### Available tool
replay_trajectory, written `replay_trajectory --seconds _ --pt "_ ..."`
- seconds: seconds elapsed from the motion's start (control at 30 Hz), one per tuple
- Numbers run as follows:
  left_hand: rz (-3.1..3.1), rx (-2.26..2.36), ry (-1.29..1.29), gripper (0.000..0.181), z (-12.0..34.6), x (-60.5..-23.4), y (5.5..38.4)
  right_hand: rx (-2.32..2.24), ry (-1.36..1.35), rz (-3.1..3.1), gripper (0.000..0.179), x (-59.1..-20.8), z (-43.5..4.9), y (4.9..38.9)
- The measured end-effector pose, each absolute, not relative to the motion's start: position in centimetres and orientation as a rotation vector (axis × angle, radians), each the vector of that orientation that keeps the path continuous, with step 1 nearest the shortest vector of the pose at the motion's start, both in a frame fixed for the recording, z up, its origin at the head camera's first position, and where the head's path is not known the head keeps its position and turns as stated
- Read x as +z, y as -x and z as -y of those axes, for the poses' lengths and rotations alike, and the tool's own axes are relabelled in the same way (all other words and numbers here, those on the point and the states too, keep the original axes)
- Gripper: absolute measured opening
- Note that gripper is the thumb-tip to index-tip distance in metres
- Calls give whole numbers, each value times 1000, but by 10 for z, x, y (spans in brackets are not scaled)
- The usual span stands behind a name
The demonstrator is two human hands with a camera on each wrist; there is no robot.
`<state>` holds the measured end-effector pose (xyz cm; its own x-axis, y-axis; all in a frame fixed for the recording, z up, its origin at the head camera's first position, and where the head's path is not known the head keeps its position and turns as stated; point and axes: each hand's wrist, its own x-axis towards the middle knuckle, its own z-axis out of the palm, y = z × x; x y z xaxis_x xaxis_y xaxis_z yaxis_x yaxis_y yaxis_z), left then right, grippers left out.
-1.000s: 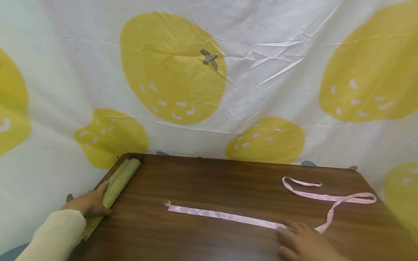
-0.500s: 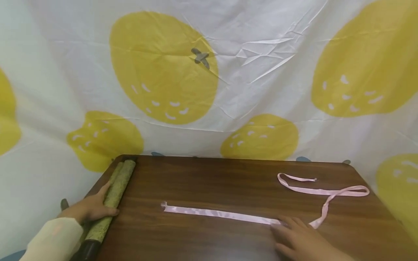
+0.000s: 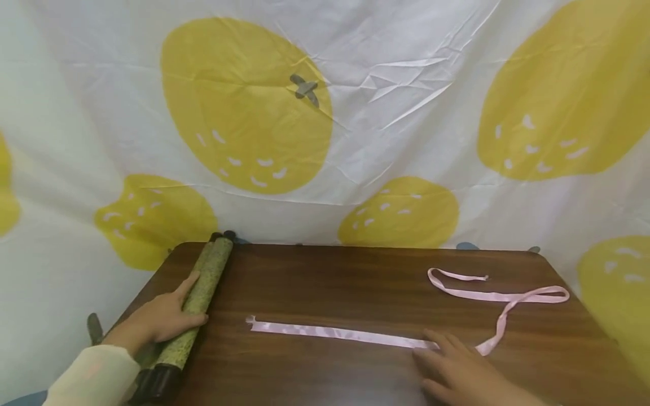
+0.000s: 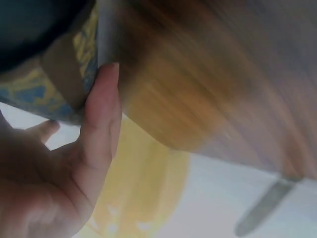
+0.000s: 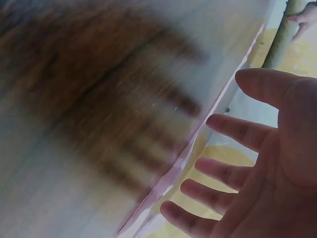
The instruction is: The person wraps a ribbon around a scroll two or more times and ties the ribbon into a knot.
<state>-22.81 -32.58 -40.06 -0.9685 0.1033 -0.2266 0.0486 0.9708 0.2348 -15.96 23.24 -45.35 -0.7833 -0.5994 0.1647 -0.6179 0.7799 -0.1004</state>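
At the table's left side, my left hand (image 3: 161,317) grips a rolled scroll (image 3: 205,282) in green-yellow patterned covering, with black knobs on its ends. The left wrist view has the thumb (image 4: 101,111) along the scroll's side and a fingertip showing beyond it. A pink satin ribbon (image 3: 335,331) lies straight across the middle of the table and loops at the right. Over the ribbon's middle, my right hand (image 3: 457,363) hides part of it. Spread fingers (image 5: 233,130) of that hand are right at the ribbon in the right wrist view, curled round nothing.
The dark brown wooden table (image 3: 315,287) has rounded far corners. Behind it and at both sides hangs a white cloth (image 3: 284,220) with large yellow fruit prints. The ribbon's looped end (image 3: 545,294) lies near the table's right edge.
My left hand has shifted the scroll right and inward from the table's left edge, bringing its black end knobs into sight. My right hand stays at the ribbon; the view has turned slightly.
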Motion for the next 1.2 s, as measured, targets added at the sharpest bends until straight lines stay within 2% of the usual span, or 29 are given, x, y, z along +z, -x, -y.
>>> replay_trajectory --seconds 0.57,0.93,1.2 --pt "-3009 456 -309 92 191 -404 205 208 -982 2784 49 -449 -219 155" --pt "-2972 493 -452 95 103 -416 200 204 -1056 2699 49 -458 -207 157" --pt "-2971 366 -389 96 54 -419 201 286 -1012 2790 53 -444 -192 161"
